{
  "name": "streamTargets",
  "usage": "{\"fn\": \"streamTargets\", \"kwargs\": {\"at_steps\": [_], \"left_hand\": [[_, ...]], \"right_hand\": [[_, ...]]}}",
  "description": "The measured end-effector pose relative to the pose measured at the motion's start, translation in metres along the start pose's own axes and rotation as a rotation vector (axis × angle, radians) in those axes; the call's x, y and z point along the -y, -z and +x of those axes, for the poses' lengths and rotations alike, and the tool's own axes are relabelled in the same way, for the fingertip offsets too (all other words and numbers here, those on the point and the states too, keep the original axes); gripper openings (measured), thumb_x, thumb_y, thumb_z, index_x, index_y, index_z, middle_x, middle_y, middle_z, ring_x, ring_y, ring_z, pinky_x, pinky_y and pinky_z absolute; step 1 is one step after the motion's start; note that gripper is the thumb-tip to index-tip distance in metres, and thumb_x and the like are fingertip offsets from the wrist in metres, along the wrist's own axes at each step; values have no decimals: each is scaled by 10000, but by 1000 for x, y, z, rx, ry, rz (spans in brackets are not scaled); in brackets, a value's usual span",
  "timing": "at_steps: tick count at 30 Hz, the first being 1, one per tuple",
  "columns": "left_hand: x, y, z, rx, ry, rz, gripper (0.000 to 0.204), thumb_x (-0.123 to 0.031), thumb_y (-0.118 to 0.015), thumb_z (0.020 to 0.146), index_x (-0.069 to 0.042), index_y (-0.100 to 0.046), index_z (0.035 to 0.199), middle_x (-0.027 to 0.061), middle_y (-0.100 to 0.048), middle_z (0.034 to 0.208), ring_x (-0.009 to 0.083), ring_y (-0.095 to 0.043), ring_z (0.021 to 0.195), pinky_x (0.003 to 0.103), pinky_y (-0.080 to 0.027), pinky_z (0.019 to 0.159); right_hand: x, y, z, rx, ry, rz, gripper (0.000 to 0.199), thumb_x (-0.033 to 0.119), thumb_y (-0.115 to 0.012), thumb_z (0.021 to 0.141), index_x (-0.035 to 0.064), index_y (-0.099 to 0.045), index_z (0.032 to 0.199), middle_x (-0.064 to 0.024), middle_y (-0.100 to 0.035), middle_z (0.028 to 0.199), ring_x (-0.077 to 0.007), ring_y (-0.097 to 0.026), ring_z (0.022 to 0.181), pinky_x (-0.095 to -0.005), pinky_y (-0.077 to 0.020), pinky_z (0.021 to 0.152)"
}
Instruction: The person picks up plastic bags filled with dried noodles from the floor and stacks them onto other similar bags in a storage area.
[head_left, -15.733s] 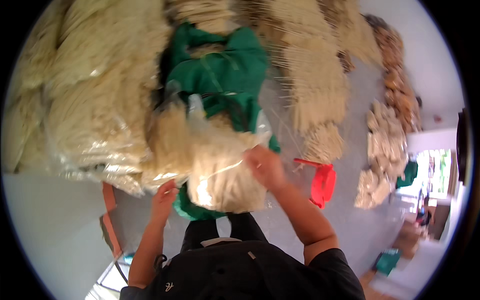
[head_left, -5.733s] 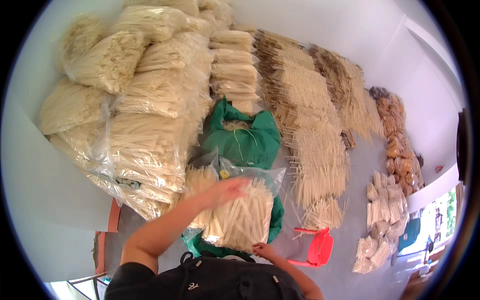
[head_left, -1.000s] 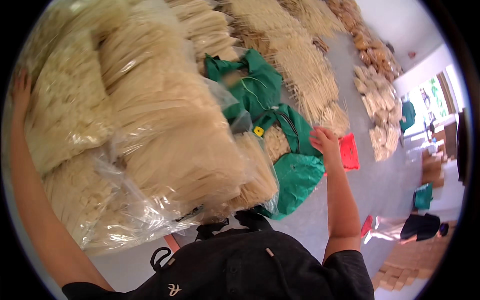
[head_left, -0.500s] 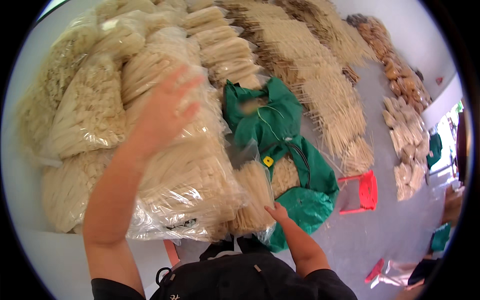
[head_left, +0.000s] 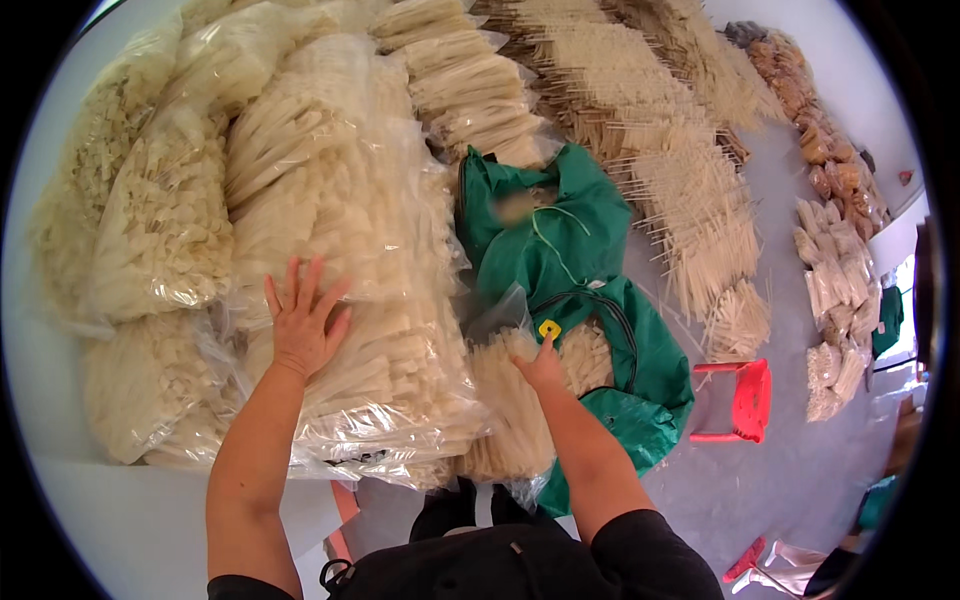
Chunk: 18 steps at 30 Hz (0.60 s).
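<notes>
My left hand (head_left: pixel 303 328) lies with its fingers spread on a large clear plastic bag (head_left: pixel 390 350) packed with pale, flat, dry strips. My right hand (head_left: pixel 541 370) rests at the upper part of a smaller clear bag (head_left: pixel 505 400) of the same pale strips, thumb and forefinger apart. Its forefinger points up just below a small yellow square piece (head_left: pixel 549 328) with a dark middle. Beside and behind that bag slumps a green fabric sack (head_left: pixel 650 350), its mouth open round more pale strips (head_left: pixel 585 358). My other right fingers are hidden.
More filled clear bags (head_left: pixel 165 220) are stacked at the left against a white wall. Long heaps of loose pale sticks (head_left: pixel 680 190) cover the floor at the back. A red plastic stool (head_left: pixel 750 400) stands at the right, with bagged goods (head_left: pixel 835 290) beyond. Another person's legs (head_left: pixel 795 570) show at lower right.
My left hand has come down from the air onto the large bag. My right hand has moved up from the smaller bag's near side toward the yellow piece. The view has shifted slightly.
</notes>
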<state>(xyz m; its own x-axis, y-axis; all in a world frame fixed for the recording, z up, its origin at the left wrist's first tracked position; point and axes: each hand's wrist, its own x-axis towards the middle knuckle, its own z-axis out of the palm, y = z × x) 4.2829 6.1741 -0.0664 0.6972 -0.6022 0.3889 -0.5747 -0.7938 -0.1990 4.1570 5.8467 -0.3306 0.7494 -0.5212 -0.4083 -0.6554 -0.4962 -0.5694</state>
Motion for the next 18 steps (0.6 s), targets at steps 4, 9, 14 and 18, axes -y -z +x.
{"fn": "streamTargets", "kwargs": {"at_steps": [4, 9, 14, 18], "left_hand": [[-4, -10, 6, -45, 2, -16, 450, -286, -627, 765, -264, -530, 1204, 58, -276, 1450, 339, -211, 1340, 599, -80, 1050], [-2, -15, 10, -62, 16, -19, 451, -273, -625, 765, -266, -530, 1207, 58, -283, 1448, 343, -214, 1340, 599, -70, 1051], [1, -16, 2, -73, 27, 0, 465, -272, -613, 776, -280, -515, 1230, 53, -280, 1451, 343, -214, 1342, 592, -68, 1054], [-5, -22, 3, -99, -7, 13, 489, -268, -583, 805, -249, -467, 1280, 77, -258, 1460, 351, -191, 1348, 582, -57, 1059]], "right_hand": [[0, -6, 23, -22, -92, -177, 559, 396, -662, 713, 21, -545, 1110, -219, -589, 1042, -389, -560, 974, -447, -459, 817], [-35, -25, 31, -138, 79, -31, 155, 186, -511, 796, 52, -576, 839, -226, -606, 829, -407, -574, 833, -479, -459, 707], [-54, -4, -11, -79, 353, 37, 150, 178, -513, 816, 33, -545, 791, -223, -595, 762, -436, -549, 750, -483, -446, 634], [-77, 29, -81, -133, 376, 200, 136, 143, -557, 827, 24, -527, 770, -141, -530, 611, -284, -521, 563, -365, -408, 522]]}}
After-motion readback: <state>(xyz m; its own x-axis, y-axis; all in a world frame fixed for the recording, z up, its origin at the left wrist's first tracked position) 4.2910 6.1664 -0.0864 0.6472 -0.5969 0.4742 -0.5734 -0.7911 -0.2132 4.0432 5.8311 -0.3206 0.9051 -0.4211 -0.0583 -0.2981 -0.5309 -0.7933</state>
